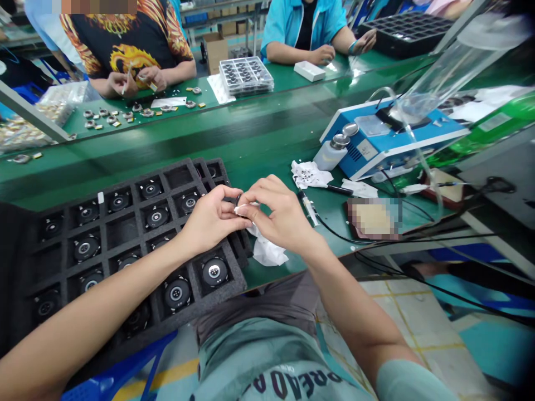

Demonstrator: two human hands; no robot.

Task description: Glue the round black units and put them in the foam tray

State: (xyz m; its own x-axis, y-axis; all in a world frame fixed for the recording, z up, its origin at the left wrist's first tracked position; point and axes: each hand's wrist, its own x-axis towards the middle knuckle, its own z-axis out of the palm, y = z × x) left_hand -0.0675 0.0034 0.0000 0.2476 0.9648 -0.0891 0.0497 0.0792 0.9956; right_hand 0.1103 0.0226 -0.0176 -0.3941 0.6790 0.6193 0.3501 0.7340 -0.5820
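**Two hands pinch a small dark ring at the foam tray's right edge**

The small dark ring (239, 199) sits at the frame's centre, seen almost edge-on, its long axis roughly upright; its exact tilt is too small to tell. The left hand (211, 220) curls in from the left, its fingertips pressed on the ring. The right hand (280, 214) pinches a white wipe (262, 248) against it, the crumpled end hanging below. At lower left lies one black foam tray (234, 278), with about fifteen round black parts (214, 272) showing in its pockets. To the right stand one blue bench machine (388, 136) and one squeeze bottle (332, 155), with one crumpled tissue (305, 174) just beside the bottle.
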